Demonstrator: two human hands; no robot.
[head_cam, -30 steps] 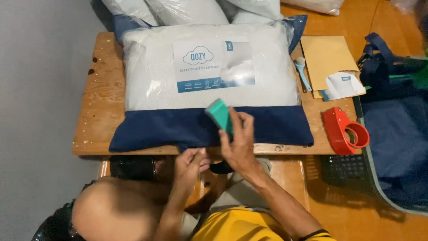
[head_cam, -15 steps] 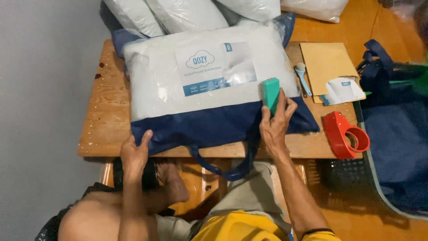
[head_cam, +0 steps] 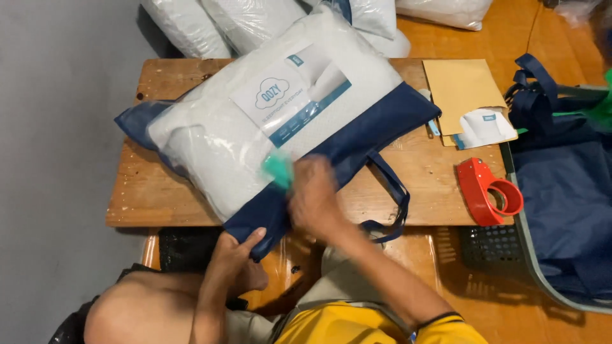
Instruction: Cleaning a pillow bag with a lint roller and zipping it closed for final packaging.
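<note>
Left hand [head_cam: 233, 251] low at the near edge, fingers curled in a pinch grip. Right hand [head_cam: 312, 197] motion-blurred, forearm angled up-left, fingers closed; grip unclear.

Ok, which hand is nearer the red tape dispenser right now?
The right hand. It rests on the navy band of the pillow bag, left of the red tape dispenser in the picture. The left hand grips the bag's lower corner, farther away.
</note>
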